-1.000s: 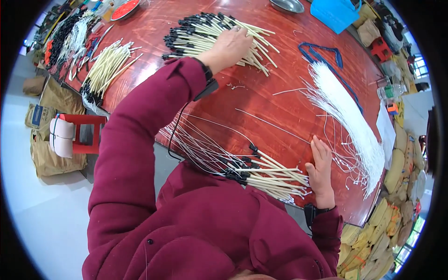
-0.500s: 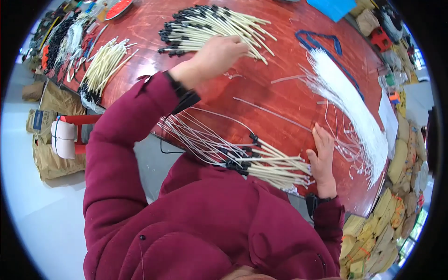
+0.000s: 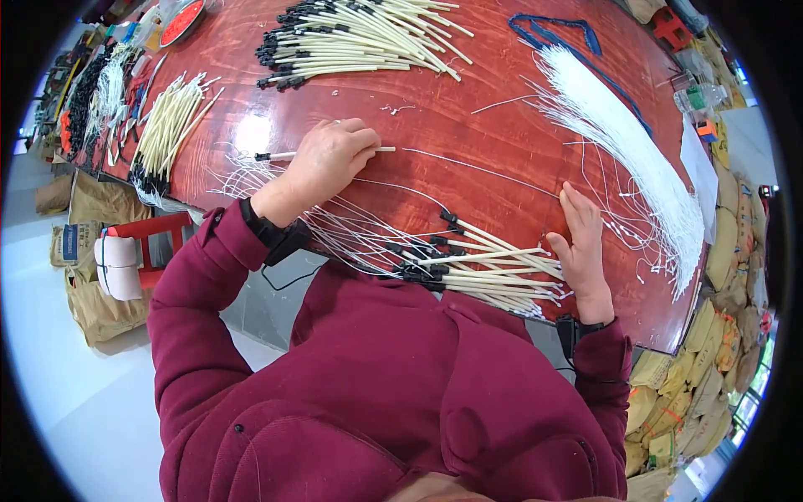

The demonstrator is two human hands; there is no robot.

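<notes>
My left hand [image 3: 329,163] is closed round a thin cream tube [image 3: 386,149] with a black end piece, low over the table. From near the tube's plain end a thin white cord [image 3: 477,169] runs across the wood to my right hand [image 3: 580,243]. That hand lies flat with fingers stretched out and thumb apart, its fingertips touching the cord's end. Just in front of me lies a bunch of cream tubes [image 3: 493,280] with black ends, white cords [image 3: 360,238] trailing leftward from it. A large pile of similar tubes [image 3: 360,46] sits at the far side.
A thick bundle of white cords [image 3: 623,146] lies at right beside a blue strap [image 3: 585,38]. Another bunch of tubes [image 3: 171,125] lies at left, near a dish of red bits [image 3: 181,23]. Stacked sacks [image 3: 677,393] stand right of the red table [image 3: 468,121].
My left hand has come back from the far pile toward me and leftward, with a tube now in its grip. My right hand stays at the cord's end. The view has shifted slightly.
</notes>
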